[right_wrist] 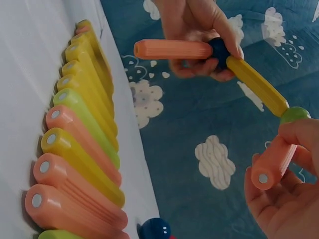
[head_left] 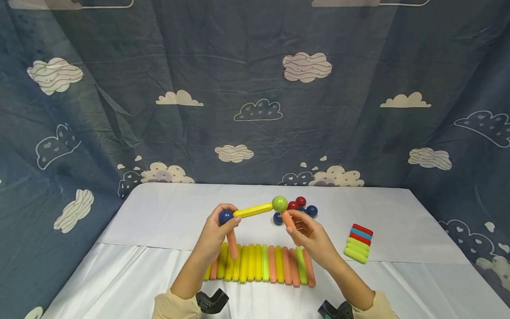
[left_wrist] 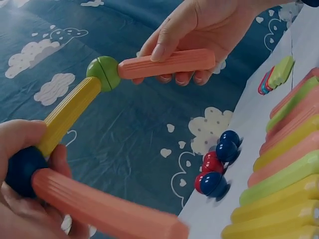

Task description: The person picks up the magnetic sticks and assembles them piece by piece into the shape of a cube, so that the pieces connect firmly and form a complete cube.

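Above the table, my left hand (head_left: 217, 229) grips a dark blue ball (head_left: 226, 216) from which a yellow rod (head_left: 253, 210) and an orange rod (left_wrist: 107, 206) stick out. At its far end the yellow rod meets a green ball (head_left: 280, 204). A second orange rod (left_wrist: 167, 63) touches that green ball, and my right hand (head_left: 312, 235) pinches this rod between thumb and fingers. Together the pieces form one joined, bent chain between both hands. Pale round discs show in the rod ends, as on the right-hand orange rod (right_wrist: 273, 167) in the right wrist view.
A row of yellow, green and orange rods (head_left: 258, 263) lies side by side below the hands. Behind my right hand sit several red and blue balls (head_left: 312, 211). At the right lies a small group of green, red and blue rods (head_left: 358, 243). A cloud-patterned curtain (head_left: 255, 133) hangs behind the white table (head_left: 167, 208).
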Available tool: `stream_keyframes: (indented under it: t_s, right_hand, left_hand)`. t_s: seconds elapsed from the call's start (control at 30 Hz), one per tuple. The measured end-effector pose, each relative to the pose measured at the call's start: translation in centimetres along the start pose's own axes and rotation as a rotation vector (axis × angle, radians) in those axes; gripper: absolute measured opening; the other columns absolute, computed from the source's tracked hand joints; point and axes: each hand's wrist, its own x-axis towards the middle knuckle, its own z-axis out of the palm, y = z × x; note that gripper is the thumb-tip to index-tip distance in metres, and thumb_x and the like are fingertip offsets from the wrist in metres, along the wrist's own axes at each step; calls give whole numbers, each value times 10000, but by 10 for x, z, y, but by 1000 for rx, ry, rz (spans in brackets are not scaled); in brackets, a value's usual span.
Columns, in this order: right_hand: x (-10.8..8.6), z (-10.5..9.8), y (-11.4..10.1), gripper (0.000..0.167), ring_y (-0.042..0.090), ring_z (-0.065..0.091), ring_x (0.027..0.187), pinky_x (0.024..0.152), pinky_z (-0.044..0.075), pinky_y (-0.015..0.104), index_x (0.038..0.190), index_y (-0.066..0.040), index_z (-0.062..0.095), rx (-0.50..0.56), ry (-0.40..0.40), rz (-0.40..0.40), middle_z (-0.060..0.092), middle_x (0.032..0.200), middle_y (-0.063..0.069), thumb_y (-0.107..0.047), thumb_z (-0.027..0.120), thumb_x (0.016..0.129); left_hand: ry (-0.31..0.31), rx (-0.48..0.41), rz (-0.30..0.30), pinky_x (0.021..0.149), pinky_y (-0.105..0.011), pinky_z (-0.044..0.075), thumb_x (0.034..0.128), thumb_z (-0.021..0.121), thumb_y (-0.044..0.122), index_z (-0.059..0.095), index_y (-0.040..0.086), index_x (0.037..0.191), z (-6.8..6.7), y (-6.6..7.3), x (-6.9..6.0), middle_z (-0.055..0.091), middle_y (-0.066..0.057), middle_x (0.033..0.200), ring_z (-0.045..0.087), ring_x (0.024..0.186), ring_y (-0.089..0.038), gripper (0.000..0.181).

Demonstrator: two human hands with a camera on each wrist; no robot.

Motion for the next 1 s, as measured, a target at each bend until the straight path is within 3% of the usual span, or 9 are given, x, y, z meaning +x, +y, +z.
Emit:
stream_keyframes:
  t_s: [0.13, 0.4, 0.7, 0.9, 1.0]
  right_hand:
    - [2, 1, 0, 418, 283, 534, 824, 685, 513, 283, 1243, -68, 483, 25, 16, -15, 531, 1049, 102, -169, 617, 861]
    - [12, -1, 3, 377, 220, 525, 826, 706, 504, 254, 1228, -58, 518, 23, 45, -66, 516, 1067, 84, -117, 603, 865]
    - [29, -1, -20, 313, 214, 525, 829, 698, 484, 209, 1169, 29, 541, 56, 47, -88, 546, 1012, 139, -9, 579, 861]
    - [46, 2, -15, 304, 285, 542, 853, 705, 485, 221, 1157, 24, 549, 56, 23, -64, 540, 1005, 152, 10, 580, 855]
    - [55, 4, -12, 311, 308, 542, 844, 702, 483, 211, 1159, 22, 551, 34, 11, -50, 530, 1029, 162, 16, 584, 851]
  left_hand:
    - [-1, 63, -19, 836, -363, 356, 846, 640, 201, 488, 61, 1074, -1, -1, 1, 481, -114, 1039, 459, 953, -243, 308]
    - [-21, 106, 9, 586, -267, 423, 854, 628, 171, 518, 58, 1074, -4, -10, 4, 500, -105, 827, 449, 622, -190, 271]
    - [-67, 105, -5, 656, -281, 506, 862, 614, 165, 496, 34, 1091, -9, -26, 11, 520, -139, 890, 556, 701, -192, 289]
    - [-3, 147, -35, 721, -375, 507, 848, 630, 144, 535, 51, 1087, -12, -36, 19, 462, -130, 979, 579, 731, -216, 274]
    - [45, 256, -39, 727, -405, 488, 842, 641, 171, 561, 88, 1067, -14, -41, 25, 495, -112, 1002, 561, 778, -230, 254]
